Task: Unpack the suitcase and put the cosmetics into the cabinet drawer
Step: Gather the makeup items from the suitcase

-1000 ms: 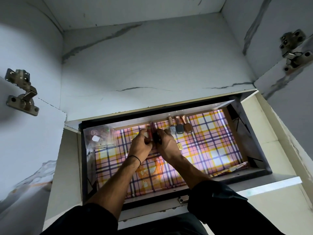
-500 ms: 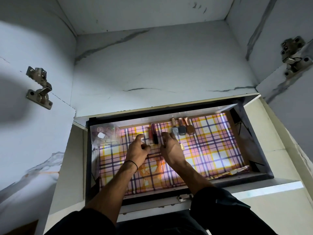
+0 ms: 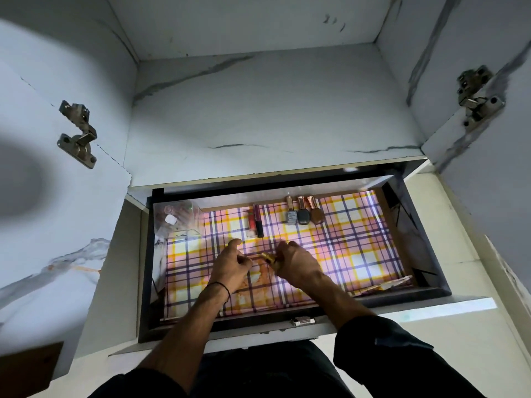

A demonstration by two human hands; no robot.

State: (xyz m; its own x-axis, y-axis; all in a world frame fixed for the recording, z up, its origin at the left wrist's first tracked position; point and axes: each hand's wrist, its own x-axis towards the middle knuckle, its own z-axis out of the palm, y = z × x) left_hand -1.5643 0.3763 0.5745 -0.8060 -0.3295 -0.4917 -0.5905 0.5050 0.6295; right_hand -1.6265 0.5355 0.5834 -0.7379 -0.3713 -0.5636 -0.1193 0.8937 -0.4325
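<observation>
The cabinet drawer (image 3: 416,293) stands pulled out, lined with plaid paper. At its back lie a red tube (image 3: 251,222) and a dark tube (image 3: 258,221) side by side, and to their right three nail polish bottles (image 3: 301,215) in a row. Over the middle of the drawer my right hand (image 3: 296,261) grips a small gold cosmetic (image 3: 268,257). My left hand (image 3: 231,264) is beside it with fingers loosely curled; its fingertips are close to the gold item, and contact cannot be told.
A clear plastic box (image 3: 178,218) with small items sits in the drawer's back left corner. Open cabinet doors with metal hinges (image 3: 79,133) (image 3: 477,97) flank the drawer. A marble-pattern shelf (image 3: 258,124) lies above it. Loose paper (image 3: 385,285) curls at the front right.
Both hands have drawn back from the tubes at the drawer's rear toward the middle. The red and dark tubes now lie released. A gold item shows in my right hand.
</observation>
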